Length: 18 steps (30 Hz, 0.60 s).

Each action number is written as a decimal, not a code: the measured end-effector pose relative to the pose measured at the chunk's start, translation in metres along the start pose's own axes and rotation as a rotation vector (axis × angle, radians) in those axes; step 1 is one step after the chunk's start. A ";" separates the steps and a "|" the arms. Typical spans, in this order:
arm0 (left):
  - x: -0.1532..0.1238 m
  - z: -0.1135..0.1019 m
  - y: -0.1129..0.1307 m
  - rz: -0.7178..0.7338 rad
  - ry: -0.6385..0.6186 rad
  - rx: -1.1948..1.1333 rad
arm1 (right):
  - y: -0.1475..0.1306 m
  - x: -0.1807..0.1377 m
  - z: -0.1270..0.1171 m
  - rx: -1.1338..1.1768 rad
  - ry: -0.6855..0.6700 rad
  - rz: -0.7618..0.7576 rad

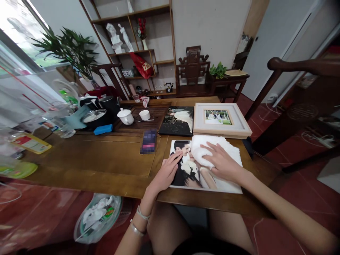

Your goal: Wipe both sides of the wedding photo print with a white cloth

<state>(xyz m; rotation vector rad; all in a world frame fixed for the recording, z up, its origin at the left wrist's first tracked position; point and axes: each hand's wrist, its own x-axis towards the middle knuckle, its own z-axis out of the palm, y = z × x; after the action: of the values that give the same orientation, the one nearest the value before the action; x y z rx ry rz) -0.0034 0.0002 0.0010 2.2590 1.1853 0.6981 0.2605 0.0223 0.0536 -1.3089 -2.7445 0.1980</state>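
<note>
On the wooden table lies a large photo print (187,173) of a couple, close to the front edge. My left hand (169,169) rests on its left side, fingers stretched out and holding nothing. My right hand (220,159) is spread over a white cloth (231,145), pressing it against the upper right part of the print. The cloth covers part of the pictured couple. Just behind the print are a dark photo panel (175,122) and a light wooden picture frame (237,122) with a small photo inside.
A phone (148,141) lies left of the print. Farther left stand a white teapot (125,117), a white cup (145,115), a blue sponge (103,129) and several bottles. Below the table's front edge is a lined waste bin (117,209). A wooden chair (289,106) stands at the right.
</note>
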 end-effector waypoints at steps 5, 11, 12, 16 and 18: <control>0.000 -0.001 0.002 -0.027 -0.008 0.008 | -0.056 -0.041 0.009 0.098 -0.122 -0.115; 0.000 -0.001 0.001 -0.022 -0.018 0.012 | -0.056 -0.046 0.008 0.132 -0.109 -0.142; 0.000 -0.001 0.001 -0.021 -0.018 0.013 | -0.045 -0.036 0.006 0.111 -0.082 -0.104; 0.000 0.000 0.000 -0.003 0.000 0.004 | -0.007 0.004 0.003 0.014 0.025 0.053; 0.000 0.000 0.000 -0.007 0.006 -0.002 | -0.008 0.014 0.004 -0.026 0.027 0.102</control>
<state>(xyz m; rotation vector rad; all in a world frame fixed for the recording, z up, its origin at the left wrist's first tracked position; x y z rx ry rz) -0.0032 0.0006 0.0010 2.2520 1.1946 0.7038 0.2450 0.0274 0.0510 -1.4490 -2.6687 0.1507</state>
